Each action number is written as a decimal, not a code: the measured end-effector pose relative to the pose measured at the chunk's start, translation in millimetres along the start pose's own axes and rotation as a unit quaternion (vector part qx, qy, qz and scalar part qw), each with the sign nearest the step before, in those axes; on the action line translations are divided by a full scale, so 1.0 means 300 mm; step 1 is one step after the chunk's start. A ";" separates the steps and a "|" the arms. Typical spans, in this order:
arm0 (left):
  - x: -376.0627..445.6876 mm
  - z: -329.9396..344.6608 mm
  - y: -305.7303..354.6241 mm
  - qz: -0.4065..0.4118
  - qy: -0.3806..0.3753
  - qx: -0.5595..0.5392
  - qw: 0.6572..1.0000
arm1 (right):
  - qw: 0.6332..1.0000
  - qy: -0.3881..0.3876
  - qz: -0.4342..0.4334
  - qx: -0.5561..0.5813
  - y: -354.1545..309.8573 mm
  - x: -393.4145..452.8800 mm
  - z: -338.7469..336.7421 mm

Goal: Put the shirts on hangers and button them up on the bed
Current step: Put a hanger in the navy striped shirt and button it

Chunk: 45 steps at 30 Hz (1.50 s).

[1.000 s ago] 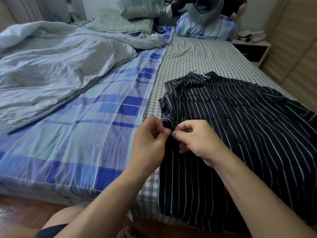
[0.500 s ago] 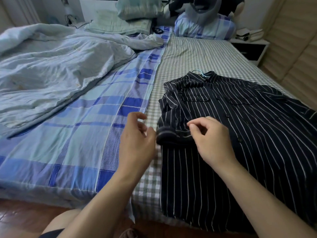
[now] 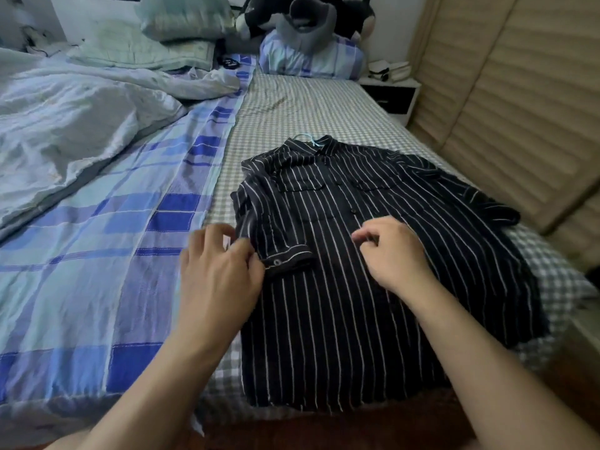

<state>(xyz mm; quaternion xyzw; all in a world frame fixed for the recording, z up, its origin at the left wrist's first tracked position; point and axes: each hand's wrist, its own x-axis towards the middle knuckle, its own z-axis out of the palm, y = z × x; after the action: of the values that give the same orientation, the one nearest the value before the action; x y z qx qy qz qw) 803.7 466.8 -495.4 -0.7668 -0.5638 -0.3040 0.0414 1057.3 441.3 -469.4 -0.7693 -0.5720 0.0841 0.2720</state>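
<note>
Striped shirt (image 3: pixel 373 271) laid flat on bed (image 3: pixel 292 118) (hanger hook (image 3: pixel 306 138) seen at collar). Sleeve cuff (image 3: pixel 287 259) touched by left hand (image 3: pixel 217 274), fingers loosely curled; right hand (image 3: pixel 394 254) held over placket, fingers curled inward, pinch cannot be told.

One striped shirt (image 3: pixel 373 271), one hanger (image 3: pixel 306 139), two hands, three pillows, one plush toy (image 3: pixel 308 14).

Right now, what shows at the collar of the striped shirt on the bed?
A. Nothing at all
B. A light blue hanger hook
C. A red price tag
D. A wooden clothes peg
B: a light blue hanger hook sticks out from the collar of the striped shirt, which lies flat on the bed.
</note>
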 end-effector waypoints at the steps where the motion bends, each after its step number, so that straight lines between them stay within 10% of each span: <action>1: 0.013 0.017 0.031 0.041 0.004 -0.018 0.999 | 0.998 0.037 0.050 0.032 0.057 0.020 -0.043; 5: 0.039 0.126 0.155 0.176 -0.157 -0.032 0.971 | 0.911 0.203 0.257 0.249 0.343 0.072 -0.196; 9: 0.043 0.187 0.221 0.128 -0.287 0.052 0.948 | 0.821 0.296 0.335 0.355 0.592 0.143 -0.267; 15: 0.097 0.179 0.292 0.051 -0.255 0.041 0.965 | 0.932 0.138 0.328 0.070 0.666 0.301 -0.361; 19: 0.129 0.178 0.283 0.009 -0.188 -0.034 0.981 | 0.942 0.253 0.198 0.095 0.498 0.371 -0.479; 25: 0.164 0.165 0.263 -0.040 -0.083 -0.182 0.979 | 0.882 0.174 0.060 0.433 0.167 0.363 -0.603; 30: 0.168 0.131 0.282 -0.054 -0.029 -0.314 0.947 | 0.790 0.084 0.105 0.599 0.064 0.154 -0.497; 36: 0.122 0.138 0.284 0.005 -0.092 -0.337 0.937 | 0.930 0.097 0.295 0.198 0.231 -0.177 -0.166; 45: 0.068 0.167 0.359 0.094 -0.097 -0.338 0.932 | 0.998 0.042 0.019 -0.034 0.327 -0.136 -0.176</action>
<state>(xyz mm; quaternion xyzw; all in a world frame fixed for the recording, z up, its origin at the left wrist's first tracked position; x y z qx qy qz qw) 924.1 465.5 -495.5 -0.8107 -0.3546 -0.3956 -0.2462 1149.1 367.1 -483.0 -0.7916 -0.5479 0.0373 0.2680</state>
